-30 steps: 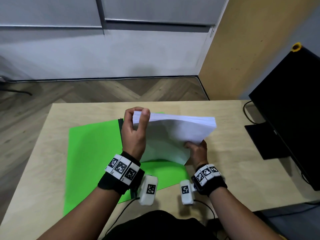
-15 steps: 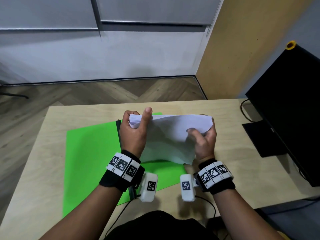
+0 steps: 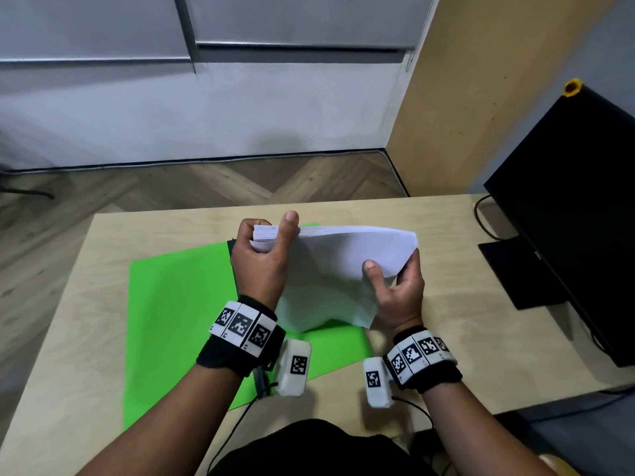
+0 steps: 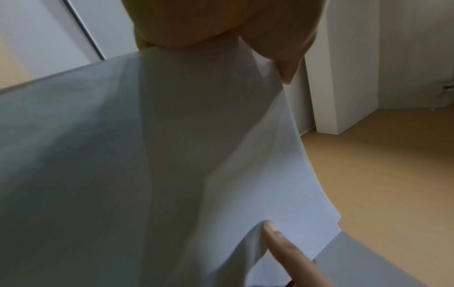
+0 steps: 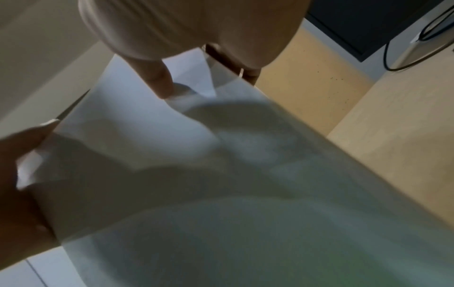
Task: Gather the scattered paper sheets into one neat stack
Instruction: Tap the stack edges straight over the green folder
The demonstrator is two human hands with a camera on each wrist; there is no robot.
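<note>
A stack of white paper sheets (image 3: pixel 336 266) stands on edge over the green mat (image 3: pixel 178 310), bowed toward me, its lower edge near the mat. My left hand (image 3: pixel 264 255) grips the stack's upper left corner, thumb on the near face. My right hand (image 3: pixel 395 283) holds the right edge, thumb pressed on the near face and fingers behind. The left wrist view shows the paper sheets (image 4: pixel 172 165) filling the frame, with the right thumb at the bottom. In the right wrist view the paper sheets (image 5: pixel 221 184) are pinched by the thumb at the top.
The light wooden table (image 3: pixel 439 331) carries the mat. A black monitor (image 3: pixel 577 207) with its base and cable stands at the right edge. A dark object (image 3: pixel 231 247) peeks out behind my left hand. Beyond the table lie wooden floor and grey cabinets.
My right hand has climbed from the stack's lower right corner to its right edge. The stack has tipped more upright and bowed, and its top edges have drawn together.
</note>
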